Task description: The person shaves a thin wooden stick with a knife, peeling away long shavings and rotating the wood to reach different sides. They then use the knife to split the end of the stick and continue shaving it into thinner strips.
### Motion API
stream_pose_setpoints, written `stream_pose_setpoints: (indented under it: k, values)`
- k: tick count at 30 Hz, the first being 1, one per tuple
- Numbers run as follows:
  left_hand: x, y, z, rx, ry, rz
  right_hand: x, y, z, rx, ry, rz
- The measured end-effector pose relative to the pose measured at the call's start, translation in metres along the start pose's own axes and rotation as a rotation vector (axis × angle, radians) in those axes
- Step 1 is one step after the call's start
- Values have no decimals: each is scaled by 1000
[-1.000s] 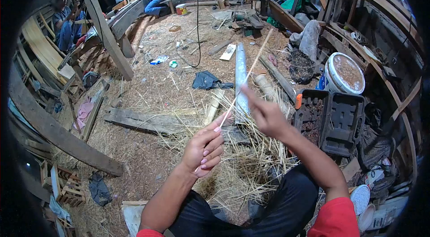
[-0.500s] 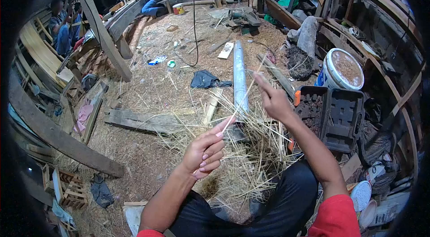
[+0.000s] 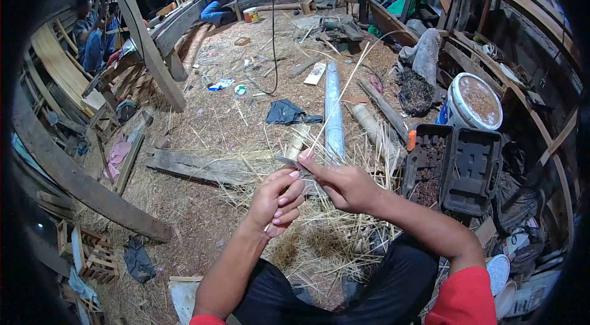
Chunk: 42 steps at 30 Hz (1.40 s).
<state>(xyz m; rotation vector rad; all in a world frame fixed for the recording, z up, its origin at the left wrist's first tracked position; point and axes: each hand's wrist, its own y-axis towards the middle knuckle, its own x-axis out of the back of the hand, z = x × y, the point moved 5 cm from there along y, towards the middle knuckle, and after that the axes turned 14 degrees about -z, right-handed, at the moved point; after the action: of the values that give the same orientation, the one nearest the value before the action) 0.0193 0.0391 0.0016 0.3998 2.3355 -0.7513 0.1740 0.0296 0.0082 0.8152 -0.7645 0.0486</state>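
Bamboo sliver (image 3: 338,101), thin and pale, slants up and away from the two hands, its far end reaching over the sawdust floor toward the grey pipe (image 3: 332,110). A second ago the right hand (image 3: 347,187) was stretched out along the strip, well clear of the left; now it has come back and sits just beside the left hand (image 3: 276,199), so both meet at the strip's near end. The left hand is curled shut around a knife (image 3: 287,163) with the strip running through its fist; the right hand pinches the strip just beside the blade. I judge this as the end of one stroke along the sliver and a reset of the grip for another pass.

Below the hands lies a heap of straw-like shavings (image 3: 344,227), between the person's knees. Right of the hands stands an open black tool case (image 3: 458,168), and beyond it a white bucket (image 3: 472,102).

No brand, label or writing is legible anywhere; the card lying near the pipe is too small to read.
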Motion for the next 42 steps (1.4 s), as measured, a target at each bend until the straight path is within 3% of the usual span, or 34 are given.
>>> stream_pose_setpoints:
  k: [6, 10, 16, 17, 21, 24, 26, 29, 33, 35, 39, 42]
  values:
    - [-12, -13, 0, -50, 61, 99, 20, 9, -26, -141, -153, -102]
    - [-10, -9, 2, -15, 53, 101, 18, 7, -40, -88, -148, -190]
    - [-11, -11, 10, 46, 102, 91, 39, 5, -85, -411, -246, -147]
    - [-13, -12, 12, 58, 112, 94, 43, -1, -104, -401, -226, -263]
    - [-15, -12, 14, 80, 90, 99, 53, -4, -109, -499, -181, -314]
    - [-13, -6, 7, 57, -1, 114, 35, 1, -58, -457, -29, -237]
    - [-12, -6, 3, 56, -68, 112, 15, 2, -16, -137, 33, -72]
    - [-11, -8, 3, 96, -157, 124, 0, -2, 7, -23, 43, -62]
    - [-11, -14, 3, 152, -240, 198, 19, 6, -25, -290, -45, -63]
    - [-11, -15, 4, 177, -229, 206, 23, 2, -61, -288, -74, -168]
    - [-10, -11, 6, 176, -175, 184, 31, 0, -67, -359, -33, -310]
    - [-9, -8, 2, 125, -160, 60, 15, 0, -19, -70, -8, -142]
